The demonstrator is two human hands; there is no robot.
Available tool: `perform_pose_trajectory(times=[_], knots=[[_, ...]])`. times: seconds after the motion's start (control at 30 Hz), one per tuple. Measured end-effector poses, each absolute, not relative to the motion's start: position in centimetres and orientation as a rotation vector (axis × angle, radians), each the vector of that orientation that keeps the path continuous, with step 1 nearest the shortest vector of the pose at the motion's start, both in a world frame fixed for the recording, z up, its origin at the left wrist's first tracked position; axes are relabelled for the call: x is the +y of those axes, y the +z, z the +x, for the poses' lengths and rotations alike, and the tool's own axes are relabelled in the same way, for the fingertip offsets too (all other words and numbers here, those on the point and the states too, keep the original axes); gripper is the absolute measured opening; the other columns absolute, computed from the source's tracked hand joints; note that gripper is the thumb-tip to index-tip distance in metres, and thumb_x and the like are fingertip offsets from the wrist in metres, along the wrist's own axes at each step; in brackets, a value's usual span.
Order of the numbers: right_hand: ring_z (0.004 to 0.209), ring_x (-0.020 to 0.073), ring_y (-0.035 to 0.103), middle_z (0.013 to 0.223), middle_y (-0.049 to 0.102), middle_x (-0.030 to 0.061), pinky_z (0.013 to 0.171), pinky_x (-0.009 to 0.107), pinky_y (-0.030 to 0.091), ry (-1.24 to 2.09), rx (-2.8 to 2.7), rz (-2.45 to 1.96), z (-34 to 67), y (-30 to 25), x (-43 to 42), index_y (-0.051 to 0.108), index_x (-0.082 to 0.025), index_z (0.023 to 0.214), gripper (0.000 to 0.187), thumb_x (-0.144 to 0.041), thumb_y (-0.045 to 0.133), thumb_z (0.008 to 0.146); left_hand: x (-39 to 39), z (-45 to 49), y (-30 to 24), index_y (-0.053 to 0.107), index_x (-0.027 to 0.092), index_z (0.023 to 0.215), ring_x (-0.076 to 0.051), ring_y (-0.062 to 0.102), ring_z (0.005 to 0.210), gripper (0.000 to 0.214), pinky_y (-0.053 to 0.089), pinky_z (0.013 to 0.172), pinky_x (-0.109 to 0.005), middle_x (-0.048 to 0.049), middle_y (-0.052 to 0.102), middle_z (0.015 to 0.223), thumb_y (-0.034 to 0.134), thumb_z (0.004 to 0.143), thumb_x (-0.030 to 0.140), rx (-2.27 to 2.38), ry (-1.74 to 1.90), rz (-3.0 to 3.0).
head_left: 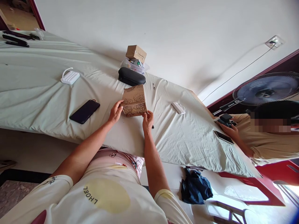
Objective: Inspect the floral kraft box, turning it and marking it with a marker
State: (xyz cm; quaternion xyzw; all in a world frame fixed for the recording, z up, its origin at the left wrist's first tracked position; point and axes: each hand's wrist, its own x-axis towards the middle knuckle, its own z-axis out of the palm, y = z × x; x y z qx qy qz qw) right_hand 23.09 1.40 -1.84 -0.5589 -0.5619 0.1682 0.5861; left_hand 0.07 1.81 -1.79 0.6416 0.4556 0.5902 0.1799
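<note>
A piece of brown cardboard with dark line drawings on it lies on the cloth-covered table, its far half bent upward. My left hand grips its left edge with the thumb on top. My right hand pinches its near right corner. A thin dark pen tip shows just right of my right hand.
A black phone lies left of my hands, a white charger farther left. Behind the cardboard sit a black case and a small cardboard box on a plastic tub. Another person sits at the right beside a fan.
</note>
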Motion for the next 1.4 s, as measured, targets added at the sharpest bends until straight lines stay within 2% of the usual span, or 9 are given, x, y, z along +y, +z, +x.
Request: perform_pose_trajectory(times=[0.1, 0.2, 0.33, 0.53, 0.77, 0.9, 1.03, 1.27, 1.4], knots=[[0.083, 0.0162, 0.064, 0.093, 0.066, 0.0039, 0.079, 0.031, 0.054, 0.306, -1.238, -1.216, 23.5, -1.3, 1.2, 0.057, -0.019, 0.121, 0.043, -0.055, 0.053, 0.096, 1.8, 0.7, -2.1, 0.058, 0.019, 0.132, -0.027, 0.065, 0.122, 0.043, 0.057, 0.098, -0.042, -0.0152, 0.067, 0.134, 0.043, 0.099, 0.04, 1.316, 1.574, 1.849], [0.083, 0.016, 0.061, 0.094, 0.062, 0.004, 0.079, 0.031, 0.054, 0.268, -1.24, -1.162, 23.4, -1.0, 1.0, 0.058, -0.019, 0.126, 0.045, -0.053, 0.052, 0.098, 1.6, 1.1, -2.1, 0.061, 0.02, 0.12, -0.027, 0.063, 0.124, 0.034, 0.056, 0.101, -0.043, -0.014, 0.068, 0.131, 0.052, 0.092, 0.036, 1.408, 1.525, 1.911], [0.083, 0.0154, 0.06, 0.096, 0.061, 0.0043, 0.075, 0.029, 0.054, 0.288, -1.299, -1.145, 22.7, -1.0, 1.0, 0.056, -0.02, 0.136, 0.048, -0.05, 0.051, 0.098, 1.6, 0.9, -2.0, 0.062, 0.02, 0.107, -0.03, 0.068, 0.11, 0.026, 0.054, 0.101, -0.047, -0.014, 0.072, 0.114, 0.061, 0.086, 0.035, 1.609, 1.389, 1.998], [0.07, 0.0113, 0.061, 0.097, 0.066, 0.0014, 0.071, 0.027, 0.056, 0.397, -1.357, -1.179, 22.2, -1.3, 1.2, 0.046, -0.024, 0.149, 0.058, -0.042, 0.057, 0.096, 1.8, 0.6, -2.3, 0.062, 0.021, 0.101, -0.029, 0.07, 0.102, 0.019, 0.054, 0.09, -0.042, -0.0135, 0.074, 0.108, 0.059, 0.092, 0.038, 1.669, 1.256, 2.068], [0.068, 0.015, 0.065, 0.087, 0.073, 0.0003, 0.074, 0.032, 0.056, 0.49, -1.651, -1.459, 22.1, -1.5, 0.8, 0.064, -0.02, 0.127, 0.045, -0.033, 0.069, 0.084, 1.9, 0.4, -2.1, 0.059, 0.023, 0.087, -0.027, 0.069, 0.09, 0.015, 0.05, 0.084, -0.038, -0.0108, 0.073, 0.09, 0.053, 0.097, 0.033, 1.732, 1.093, 2.113], [0.072, 0.0177, 0.068, 0.087, 0.074, 0.0015, 0.079, 0.036, 0.057, 0.44, -1.665, -1.518, 22.2, -1.1, 0.6, 0.065, -0.019, 0.118, 0.035, -0.032, 0.069, 0.086, 1.9, 0.4, -1.8, 0.06, 0.024, 0.086, -0.026, 0.069, 0.089, 0.015, 0.048, 0.081, -0.035, -0.0083, 0.072, 0.087, 0.054, 0.097, 0.032, 1.713, 1.063, 2.088], [0.074, 0.0189, 0.069, 0.091, 0.075, 0.0034, 0.077, 0.035, 0.057, 0.448, -1.634, -1.53, 22.3, -1.0, 0.5, 0.064, -0.02, 0.112, 0.03, -0.039, 0.069, 0.089, 1.7, 0.4, -1.6, 0.061, 0.024, 0.085, -0.025, 0.068, 0.086, 0.017, 0.046, 0.077, -0.033, -0.0078, 0.073, 0.087, 0.052, 0.097, 0.033, 1.704, 1.04, 2.063], [0.068, 0.0195, 0.072, 0.075, 0.073, -0.0011, 0.08, 0.037, 0.058, 0.497, -1.602, -1.416, 22.0, -1.2, 0.1, 0.056, -0.021, 0.138, 0.058, -0.06, 0.058, 0.096, 1.5, 0.5, -1.2, 0.064, 0.023, 0.087, -0.024, 0.065, 0.08, 0.022, 0.045, 0.073, -0.032, -0.0045, 0.07, 0.08, 0.049, 0.096, 0.034, 1.612, 1.088, 1.923], [0.073, 0.02, 0.074, 0.084, 0.075, 0.0012, 0.081, 0.036, 0.059, 0.556, -1.606, -1.304, 21.8, -1.1, 0.0, 0.043, -0.023, 0.155, 0.07, -0.064, 0.05, 0.099, 1.4, 0.4, -0.9, 0.066, 0.021, 0.085, -0.022, 0.063, 0.078, 0.025, 0.045, 0.073, -0.03, -0.0023, 0.069, 0.077, 0.05, 0.094, 0.038, 1.508, 1.085, 1.874]])
